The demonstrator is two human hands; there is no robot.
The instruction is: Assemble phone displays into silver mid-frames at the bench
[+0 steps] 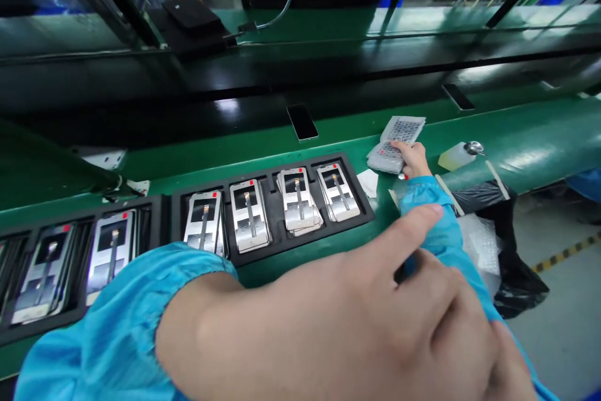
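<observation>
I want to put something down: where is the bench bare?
Bare green bench shows between the middle dark phone and the plastic packet in the right hand, and right of the bottle. Crowded at left: stacked phone panels fill the trays.

From my end, the left hand [417,313] runs off the bottom edge. Toward the desk's [300,257] left end, one tray [163,223] is cut off; the plastic packs' [399,141] print is too small.
</observation>
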